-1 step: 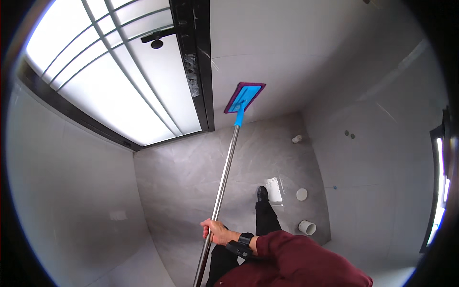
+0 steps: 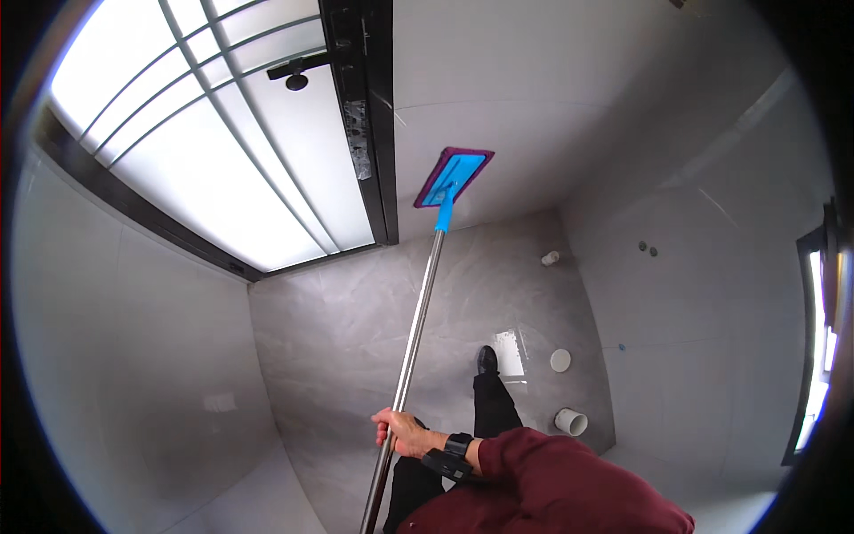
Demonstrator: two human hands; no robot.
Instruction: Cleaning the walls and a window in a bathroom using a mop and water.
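My right hand [image 2: 407,432] is wrapped round the silvery metal pole of a flat mop [image 2: 416,329], below the middle of its visible length. The pole slants up and slightly right from the lower edge. At its far end a blue plate with a purple pad [image 2: 456,176] lies against the grey wall, beside the black door frame; any small gap there cannot be made out. A dark band with a small box sits on my right wrist, below a maroon sleeve [image 2: 560,481]. My left hand is out of view, and the pole's lower end is cut off.
A frosted glass door [image 2: 240,160] with dark bars stands at the left. On the grey floor [image 2: 338,329] at the right are a white pipe stub [image 2: 571,422], a round white cover [image 2: 559,360] and a small white fitting [image 2: 551,258]. A window [image 2: 814,347] is at the far right.
The mop head has shifted very slightly up the wall and to the left. My right hand keeps its hold on the pole.
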